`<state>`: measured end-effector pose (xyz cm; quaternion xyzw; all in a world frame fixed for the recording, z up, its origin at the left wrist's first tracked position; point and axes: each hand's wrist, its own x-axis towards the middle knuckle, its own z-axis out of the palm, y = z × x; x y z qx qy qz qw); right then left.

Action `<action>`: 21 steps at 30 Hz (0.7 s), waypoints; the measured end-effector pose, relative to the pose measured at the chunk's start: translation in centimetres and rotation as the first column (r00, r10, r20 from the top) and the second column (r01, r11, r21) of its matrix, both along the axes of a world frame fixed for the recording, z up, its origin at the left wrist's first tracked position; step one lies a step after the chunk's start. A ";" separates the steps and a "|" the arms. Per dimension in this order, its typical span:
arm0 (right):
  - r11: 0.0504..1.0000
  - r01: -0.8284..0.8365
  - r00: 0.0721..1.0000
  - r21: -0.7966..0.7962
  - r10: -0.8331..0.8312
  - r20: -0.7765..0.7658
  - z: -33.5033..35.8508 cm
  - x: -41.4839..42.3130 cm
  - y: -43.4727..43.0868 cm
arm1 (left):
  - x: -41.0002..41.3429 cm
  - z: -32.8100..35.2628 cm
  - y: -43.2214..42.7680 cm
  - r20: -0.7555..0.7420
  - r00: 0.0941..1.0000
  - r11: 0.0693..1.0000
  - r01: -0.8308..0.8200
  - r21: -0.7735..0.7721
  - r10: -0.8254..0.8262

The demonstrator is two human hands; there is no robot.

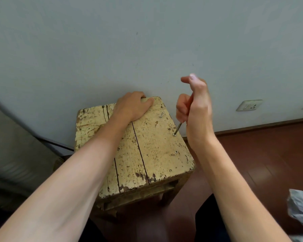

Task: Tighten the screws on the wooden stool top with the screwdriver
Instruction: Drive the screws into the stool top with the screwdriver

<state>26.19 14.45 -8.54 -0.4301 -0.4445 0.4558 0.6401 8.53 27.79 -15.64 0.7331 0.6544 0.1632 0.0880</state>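
Observation:
A worn wooden stool top [152, 145] with flaking yellow paint fills the middle of the view. My left hand [133, 105] lies flat on its far edge, pressing down. My right hand [194, 105] is closed around a screwdriver [179, 126], whose handle is hidden in my fist. Its metal shaft slants down and its tip sits in a screw [174, 135] near the right edge. A second screw [176, 152] sits flush closer to me. A third screw [161, 115] stands up, tilted, at the far right of the top.
A pale wall stands right behind the stool, with a wall socket [249, 105] low on the right. Dark red flooring [261, 154] spreads to the right. A grey panel [16, 145] leans at the left. Crumpled pale material [301, 206] lies at the right edge.

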 end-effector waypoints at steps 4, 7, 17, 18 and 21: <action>0.965 -0.263 0.944 -0.007 0.259 0.205 1.3 1.4 1.3 | 0.0 0.1 -0.2 -0.003 1.000 1.000 -0.001 0.012 0.001; 0.907 -0.421 0.891 0.015 0.410 0.195 2.4 2.5 2.5 | 0.0 0.2 -0.3 0.009 1.000 1.000 0.000 0.015 0.000; 0.963 -0.221 0.956 0.157 0.182 0.230 1.4 0.3 0.9 | 0.0 0.1 -0.1 0.005 1.000 1.000 -0.003 0.019 0.003; 0.977 -0.106 0.975 0.187 0.066 0.210 1.2 -0.2 0.7 | 0.0 0.0 -0.1 0.005 1.000 1.000 -0.004 0.019 0.004; 0.923 0.355 0.931 0.147 -0.363 0.032 1.0 -1.1 0.8 | -0.1 -0.1 -0.1 0.003 1.000 1.000 0.002 0.009 -0.002</action>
